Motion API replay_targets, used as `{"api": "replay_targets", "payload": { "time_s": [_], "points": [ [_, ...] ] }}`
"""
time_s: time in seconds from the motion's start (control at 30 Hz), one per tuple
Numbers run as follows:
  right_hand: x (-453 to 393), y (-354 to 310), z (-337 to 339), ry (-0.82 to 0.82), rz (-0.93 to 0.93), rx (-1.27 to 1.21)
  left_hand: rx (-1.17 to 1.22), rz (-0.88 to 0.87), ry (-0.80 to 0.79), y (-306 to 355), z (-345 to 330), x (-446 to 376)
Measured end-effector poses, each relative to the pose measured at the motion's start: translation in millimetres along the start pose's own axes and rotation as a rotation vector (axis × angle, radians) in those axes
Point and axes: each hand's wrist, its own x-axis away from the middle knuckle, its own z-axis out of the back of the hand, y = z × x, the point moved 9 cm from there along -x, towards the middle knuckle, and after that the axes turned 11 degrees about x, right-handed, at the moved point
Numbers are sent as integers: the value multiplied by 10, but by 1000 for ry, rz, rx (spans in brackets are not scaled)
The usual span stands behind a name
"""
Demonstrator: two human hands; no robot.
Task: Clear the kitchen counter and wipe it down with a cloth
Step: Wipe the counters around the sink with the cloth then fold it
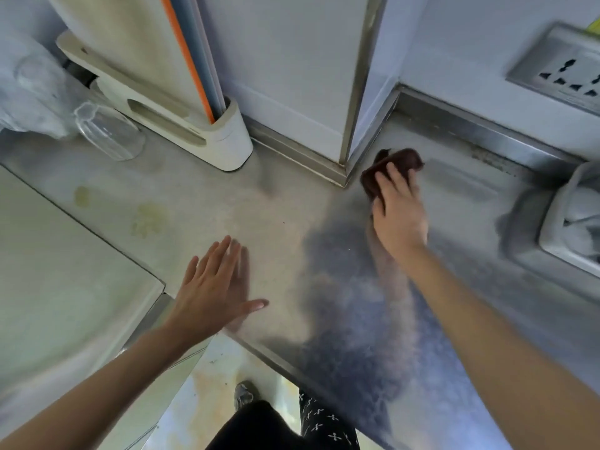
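A dark brown cloth (396, 167) lies bunched on the steel counter (266, 216), close to the wall corner at the back. My right hand (397, 212) presses down on it, fingers straight and spread over the cloth. My left hand (214, 287) rests flat near the counter's front edge, fingers straight and thumb out to the right, with nothing in it. Yellowish stains (149, 219) mark the counter to the left of centre.
A white holder (194, 131) with upright boards stands at the back left, an upturned clear glass (107, 131) beside it. A white appliance top (58, 271) borders the counter on the left. At the right are a wall socket (561, 73) and a pale container (574, 219).
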Motion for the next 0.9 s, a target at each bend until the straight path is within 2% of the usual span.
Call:
{"api": "replay_targets", "payload": {
  "time_s": [0.1,0.2,0.27,0.3,0.37,0.4,0.47,0.5,0.53,0.6,0.73,0.83,0.9],
  "points": [
    [542,-526,-113,31,161,-3,-113,81,-42,-170,-26,104],
    [1191,-908,-379,-95,415,108,-125,108,-10,-345,-57,114],
    [1450,-901,-397,-105,533,162,-74,105,-13,-436,-83,108],
    [1503,-806,-357,-77,531,182,-62,86,-6,-451,-86,108],
    [1538,-527,-208,-1,402,197,-54,46,17,-459,-84,111],
    [1526,-368,-145,-3,259,155,-47,34,26,-466,-85,116],
    [1560,-72,-122,-55,-157,-2,-31,9,41,-460,-97,136],
    [1613,-44,-153,-69,-314,-79,-17,-13,54,-427,-94,153],
    [1646,-129,-162,-57,-386,-142,6,-43,68,-370,-90,171],
    [1653,-470,-187,-40,-354,-245,57,-105,98,-201,-67,214],
    [1695,-864,-231,-182,-224,-481,62,-207,77,219,-100,258],
    [1696,-557,-56,-135,-237,-627,83,-297,39,582,-193,231],
    [1675,-192,-25,-112,-241,-469,100,-349,43,856,-277,206]
  ]
}}
